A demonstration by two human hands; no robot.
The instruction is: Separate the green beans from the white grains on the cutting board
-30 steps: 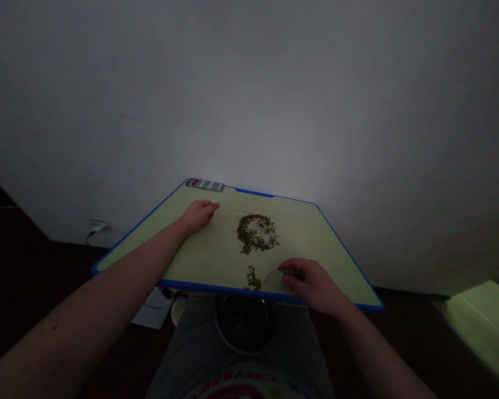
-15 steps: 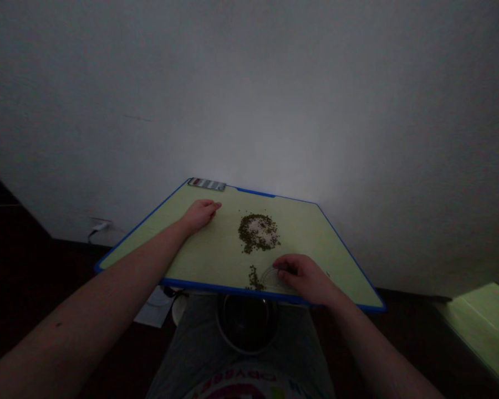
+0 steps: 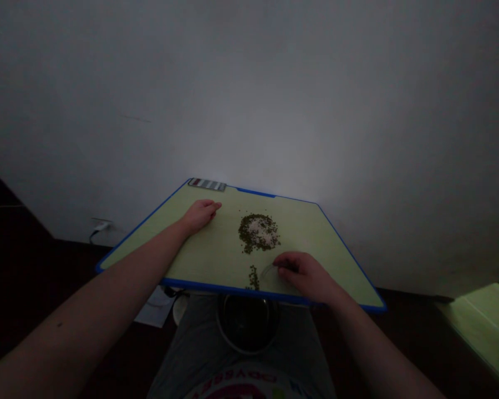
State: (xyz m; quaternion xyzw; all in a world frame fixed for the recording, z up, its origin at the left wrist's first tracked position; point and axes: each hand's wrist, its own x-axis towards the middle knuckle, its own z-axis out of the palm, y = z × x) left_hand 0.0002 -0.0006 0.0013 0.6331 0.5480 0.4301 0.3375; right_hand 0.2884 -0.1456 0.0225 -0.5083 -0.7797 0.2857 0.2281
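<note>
A pale green cutting board with a blue rim lies in front of me. My left hand rests on its far left part, fingers together, touching nothing else. Green mung beans around a whitish patch form a pile mid-board. My right hand sits at the near edge, gripping a clear curved plastic piece. That piece stands next to a small strip of beans. Its lower part is faint and partly hidden by my fingers.
A dark metal bowl sits below the board's near edge, over my grey lap. A striped flat object lies at the far corner. A white wall rises behind. A paper sheet lies on the dark floor, and another green board stands at right.
My right hand has slid left along the near edge, taking the clear piece closer to the strip of beans. My left hand and the main pile have stayed put.
</note>
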